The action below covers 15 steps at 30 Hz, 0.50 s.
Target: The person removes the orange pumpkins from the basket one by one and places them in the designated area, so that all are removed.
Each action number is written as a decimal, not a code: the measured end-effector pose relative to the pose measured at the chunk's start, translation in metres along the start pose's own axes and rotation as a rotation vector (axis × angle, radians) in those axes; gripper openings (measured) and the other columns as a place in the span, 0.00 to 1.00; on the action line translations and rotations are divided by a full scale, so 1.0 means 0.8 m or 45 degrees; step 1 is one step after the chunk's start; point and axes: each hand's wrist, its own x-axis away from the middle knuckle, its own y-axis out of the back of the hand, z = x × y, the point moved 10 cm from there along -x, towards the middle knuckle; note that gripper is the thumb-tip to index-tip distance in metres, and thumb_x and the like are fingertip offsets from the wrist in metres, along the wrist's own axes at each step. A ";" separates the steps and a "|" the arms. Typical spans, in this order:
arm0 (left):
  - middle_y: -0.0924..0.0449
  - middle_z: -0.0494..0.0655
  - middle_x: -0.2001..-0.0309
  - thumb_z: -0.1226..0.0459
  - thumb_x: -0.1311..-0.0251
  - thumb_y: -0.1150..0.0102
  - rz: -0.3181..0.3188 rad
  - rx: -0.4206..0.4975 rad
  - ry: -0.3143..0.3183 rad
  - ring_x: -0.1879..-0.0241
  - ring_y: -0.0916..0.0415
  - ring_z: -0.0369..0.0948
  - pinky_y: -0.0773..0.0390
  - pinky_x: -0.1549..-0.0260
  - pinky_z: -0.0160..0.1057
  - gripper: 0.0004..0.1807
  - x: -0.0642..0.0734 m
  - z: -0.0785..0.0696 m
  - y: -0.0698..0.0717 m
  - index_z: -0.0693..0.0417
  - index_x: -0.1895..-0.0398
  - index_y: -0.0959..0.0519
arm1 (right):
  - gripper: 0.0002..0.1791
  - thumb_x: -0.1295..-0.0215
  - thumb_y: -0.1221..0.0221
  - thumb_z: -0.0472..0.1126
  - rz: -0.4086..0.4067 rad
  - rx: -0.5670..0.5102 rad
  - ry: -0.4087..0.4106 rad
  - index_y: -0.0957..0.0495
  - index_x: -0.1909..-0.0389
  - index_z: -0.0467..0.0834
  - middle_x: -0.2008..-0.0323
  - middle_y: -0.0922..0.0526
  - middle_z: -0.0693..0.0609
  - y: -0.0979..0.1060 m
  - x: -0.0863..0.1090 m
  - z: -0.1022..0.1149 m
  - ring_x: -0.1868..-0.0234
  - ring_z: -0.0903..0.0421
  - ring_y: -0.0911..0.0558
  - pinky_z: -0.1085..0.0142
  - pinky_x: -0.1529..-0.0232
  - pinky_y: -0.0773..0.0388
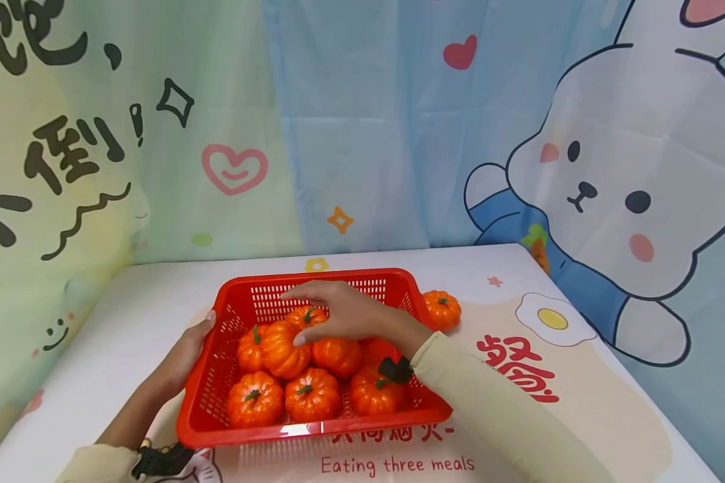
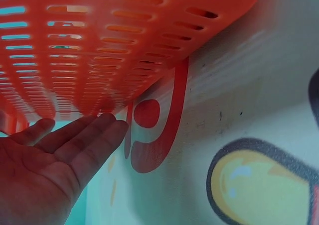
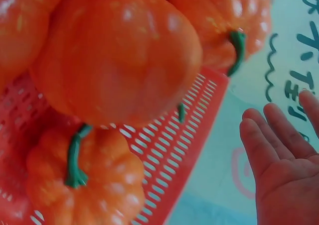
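Observation:
A red slotted basket [image 1: 314,426] holds several small orange pumpkins [image 1: 313,396] with green stems. At its left side is my left hand [image 1: 184,349], thumb near the rim. In the left wrist view, the straight fingers [image 2: 94,140] reach to the basket's slotted wall [image 2: 114,46]. My right hand [image 1: 344,312] hovers over the basket with fingers extended and nothing in its grasp. Its thumb overlaps a tilted pumpkin [image 1: 285,349] resting on others in the head view. The right wrist view shows this palm [image 3: 289,180] beside the pumpkins [image 3: 119,56], fingers apart from them.
One more pumpkin [image 1: 442,310] sits on the table outside the basket, close to its right rear side. A printed cloth [image 1: 519,429] covers the table. Behind the table hangs a curtain [image 1: 350,134] with cartoon figures and lettering.

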 end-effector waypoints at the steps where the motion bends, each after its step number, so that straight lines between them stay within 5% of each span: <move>1: 0.19 0.58 0.59 0.42 0.25 0.75 -0.003 -0.005 -0.001 0.65 0.16 0.50 0.16 0.66 0.50 0.40 0.000 0.000 0.001 0.70 0.32 0.42 | 0.40 0.45 0.31 0.56 0.016 -0.003 -0.007 0.32 0.31 0.52 0.33 0.32 0.57 -0.005 -0.002 -0.001 0.34 0.60 0.33 0.64 0.36 0.34; 7: 0.20 0.58 0.58 0.41 0.26 0.75 -0.019 -0.018 -0.001 0.65 0.16 0.49 0.16 0.66 0.50 0.40 0.000 0.001 0.003 0.69 0.32 0.43 | 0.40 0.46 0.29 0.52 0.121 -0.061 -0.043 0.32 0.32 0.51 0.34 0.31 0.56 -0.034 -0.012 -0.008 0.36 0.55 0.30 0.61 0.37 0.31; 15: 0.20 0.57 0.59 0.41 0.26 0.75 -0.016 -0.013 0.005 0.66 0.16 0.49 0.16 0.67 0.49 0.40 -0.001 0.003 0.001 0.69 0.34 0.41 | 0.45 0.49 0.28 0.55 0.247 -0.017 -0.135 0.35 0.30 0.57 0.36 0.30 0.62 -0.063 -0.012 -0.025 0.39 0.61 0.31 0.61 0.37 0.33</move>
